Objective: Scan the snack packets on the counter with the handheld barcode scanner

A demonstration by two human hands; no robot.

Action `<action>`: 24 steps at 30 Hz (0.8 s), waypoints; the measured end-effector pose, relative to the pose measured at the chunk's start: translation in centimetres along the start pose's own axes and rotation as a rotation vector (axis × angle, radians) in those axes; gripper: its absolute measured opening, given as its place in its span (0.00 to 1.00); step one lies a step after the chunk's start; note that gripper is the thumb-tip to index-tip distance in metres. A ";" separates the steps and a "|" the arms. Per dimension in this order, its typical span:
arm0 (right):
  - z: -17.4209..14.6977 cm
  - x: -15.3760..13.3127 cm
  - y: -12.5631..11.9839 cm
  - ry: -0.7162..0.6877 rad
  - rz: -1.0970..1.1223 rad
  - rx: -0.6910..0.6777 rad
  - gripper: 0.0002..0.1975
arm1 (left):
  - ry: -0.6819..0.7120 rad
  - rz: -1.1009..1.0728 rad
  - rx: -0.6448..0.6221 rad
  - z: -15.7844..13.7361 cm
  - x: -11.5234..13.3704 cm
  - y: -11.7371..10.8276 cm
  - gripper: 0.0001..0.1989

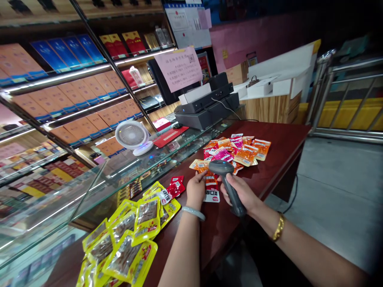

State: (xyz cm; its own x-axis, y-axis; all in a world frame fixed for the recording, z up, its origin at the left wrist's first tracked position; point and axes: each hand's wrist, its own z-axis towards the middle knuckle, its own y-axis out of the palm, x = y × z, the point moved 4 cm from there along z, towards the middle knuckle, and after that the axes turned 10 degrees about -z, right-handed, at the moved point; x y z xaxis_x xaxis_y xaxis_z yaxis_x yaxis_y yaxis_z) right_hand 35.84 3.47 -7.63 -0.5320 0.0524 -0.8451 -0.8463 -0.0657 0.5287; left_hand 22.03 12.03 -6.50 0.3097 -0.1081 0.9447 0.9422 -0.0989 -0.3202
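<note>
My right hand (239, 191) is wrapped around the handle of a dark grey barcode scanner (235, 195). The scanner's head points left, over the edge of a pile of small snack packets (247, 154) in orange, pink and red. My left hand (195, 192), with a pale bangle at the wrist, has its fingers closed at an orange snack packet (199, 165) beside the scanner head; the grip is partly hidden. Just below lies a red and white packet (212, 195). Left of my left arm, yellow snack packets (131, 255) lie heaped, with red packets (176, 186) at their far end.
The dark red table (287, 133) adjoins a glass display counter (104, 179). On the glass stand a white fan (131, 135) and a cash register (206, 103) with a pink sign. Shelves of boxes line the left; a metal railing (350, 131) stands right.
</note>
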 end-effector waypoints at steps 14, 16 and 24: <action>0.1 0.2 -0.1 -0.024 -0.014 0.006 0.21 | 0.023 -0.284 -0.042 0.1 0.3 0.3 0.15; 0.0 0.2 -0.1 -0.029 -0.013 0.008 0.20 | 0.015 -0.272 -0.019 0.0 0.4 0.2 0.15; -0.1 0.1 0.1 0.009 -0.002 -0.003 0.21 | 0.098 0.172 0.262 0.2 2.1 -6.3 0.18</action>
State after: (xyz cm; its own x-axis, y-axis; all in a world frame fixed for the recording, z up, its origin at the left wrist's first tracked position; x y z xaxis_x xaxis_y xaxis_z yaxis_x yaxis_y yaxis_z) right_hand 35.73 3.38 -7.68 -0.5299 0.0431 -0.8470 -0.8473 -0.0690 0.5266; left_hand 16.77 12.62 -2.43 0.4657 -0.1973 0.8627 0.8817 0.1860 -0.4335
